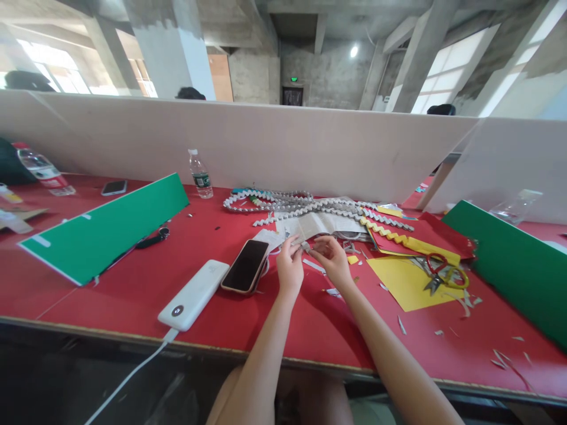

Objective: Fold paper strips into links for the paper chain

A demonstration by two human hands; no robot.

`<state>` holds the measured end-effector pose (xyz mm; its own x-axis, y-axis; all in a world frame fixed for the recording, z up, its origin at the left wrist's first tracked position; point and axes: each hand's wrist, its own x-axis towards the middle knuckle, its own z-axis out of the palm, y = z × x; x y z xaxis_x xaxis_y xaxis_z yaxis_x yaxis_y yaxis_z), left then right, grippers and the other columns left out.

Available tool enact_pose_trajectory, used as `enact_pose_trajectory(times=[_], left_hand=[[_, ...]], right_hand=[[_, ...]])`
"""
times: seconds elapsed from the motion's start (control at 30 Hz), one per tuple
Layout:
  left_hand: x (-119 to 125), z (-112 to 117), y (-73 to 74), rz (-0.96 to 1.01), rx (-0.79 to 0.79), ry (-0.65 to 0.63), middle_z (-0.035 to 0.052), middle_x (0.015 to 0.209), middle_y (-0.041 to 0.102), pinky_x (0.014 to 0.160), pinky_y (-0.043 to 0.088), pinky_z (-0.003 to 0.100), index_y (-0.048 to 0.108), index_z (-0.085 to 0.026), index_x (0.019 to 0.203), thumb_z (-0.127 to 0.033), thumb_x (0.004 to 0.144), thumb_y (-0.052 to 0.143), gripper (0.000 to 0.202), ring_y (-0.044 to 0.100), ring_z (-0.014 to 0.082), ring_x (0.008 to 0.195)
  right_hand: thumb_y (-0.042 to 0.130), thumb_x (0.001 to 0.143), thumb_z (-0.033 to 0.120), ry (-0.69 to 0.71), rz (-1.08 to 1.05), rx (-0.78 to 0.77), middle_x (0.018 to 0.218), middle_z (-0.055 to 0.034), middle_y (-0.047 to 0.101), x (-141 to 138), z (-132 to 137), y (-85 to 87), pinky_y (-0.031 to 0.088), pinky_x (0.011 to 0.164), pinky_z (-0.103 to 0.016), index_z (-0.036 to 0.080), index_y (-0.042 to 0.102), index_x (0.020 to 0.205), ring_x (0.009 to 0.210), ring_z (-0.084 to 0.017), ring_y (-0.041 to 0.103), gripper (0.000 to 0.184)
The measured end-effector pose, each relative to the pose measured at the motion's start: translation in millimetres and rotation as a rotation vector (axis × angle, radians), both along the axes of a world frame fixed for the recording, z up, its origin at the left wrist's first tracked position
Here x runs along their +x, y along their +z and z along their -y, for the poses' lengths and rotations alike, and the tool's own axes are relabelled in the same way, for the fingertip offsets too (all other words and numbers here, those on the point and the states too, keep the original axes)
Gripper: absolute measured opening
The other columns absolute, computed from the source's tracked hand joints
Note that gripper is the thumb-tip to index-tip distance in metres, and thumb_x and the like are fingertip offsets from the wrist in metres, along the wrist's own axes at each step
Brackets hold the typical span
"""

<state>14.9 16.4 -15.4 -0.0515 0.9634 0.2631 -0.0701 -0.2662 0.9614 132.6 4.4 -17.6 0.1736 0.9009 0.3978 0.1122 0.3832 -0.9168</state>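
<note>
White paper piece (305,247) sits pinched in the fingertips of your left hand (291,270) and right hand (333,261), above the red counter (133,295) — partly covered, its folds too small to make out. Your right-side green board (509,265) hides a bottle's (516,206) base.

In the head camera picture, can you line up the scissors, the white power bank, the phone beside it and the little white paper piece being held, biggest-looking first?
1. White power bank (being near the camera may help)
2. Phone
3. Scissors
4. Little white paper piece
</note>
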Motion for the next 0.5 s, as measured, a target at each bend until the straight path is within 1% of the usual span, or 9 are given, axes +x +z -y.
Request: enact_pose_trajectory(times=[0.13, 0.23, 0.37, 0.5], left_hand=[[-1.2, 1.2, 1.2, -0.022, -0.006, -0.021, 0.0076, 0.090, 0.069, 0.086, 0.047, 0.034, 0.052, -0.020, 0.115, -0.012, 0.077, 0.053, 0.039, 0.063, 0.0196, 0.092], [-1.6, 2.6, 2.7, -0.045, 0.012, -0.045, 0.0066, 0.090, 0.069, 0.087, 0.046, 0.033, 0.049, -0.021, 0.120, -0.010, 0.078, 0.051, 0.043, 0.063, 0.0192, 0.092], [-2.4, 6.4, 6.7, -0.141, 0.086, -0.046, 0.0076, 0.095, 0.069, 0.087, 0.046, 0.034, 0.053, -0.022, 0.118, -0.009, 0.079, 0.047, 0.042, 0.063, 0.0203, 0.094], [-1.7, 10.0, 7.0, -0.268, 0.154, -0.065, 0.0076, 0.108, 0.066, 0.093, 0.042, 0.039, 0.061, -0.024, 0.111, -0.008, 0.080, 0.044, 0.039, 0.059, 0.0240, 0.103]], right_hand=[[0.069, 0.069, 0.035, 0.012, -0.021, 0.002, 0.078, -0.0022, 0.062, 0.3, 0.0, -1.5, 0.050, 0.074, -0.033, 0.022, 0.054, 0.089, 0.076, -0.018, 0.061, 0.028], [0.068, 0.070, 0.033, -0.007, -0.011, 0.008, 0.078, -0.0020, 0.061, 0.7, -0.1, -2.6, 0.050, 0.074, -0.033, 0.021, 0.055, 0.088, 0.076, -0.017, 0.061, 0.025], [0.067, 0.070, 0.030, -0.011, -0.024, 0.024, 0.080, -0.0014, 0.060, 0.9, -0.6, -4.0, 0.050, 0.075, -0.032, 0.021, 0.056, 0.086, 0.076, -0.016, 0.060, 0.021], [0.067, 0.070, 0.030, -0.012, -0.035, 0.007, 0.079, -0.0008, 0.060, 2.6, -1.8, -4.7, 0.050, 0.073, -0.031, 0.022, 0.057, 0.087, 0.075, -0.016, 0.060, 0.021]])
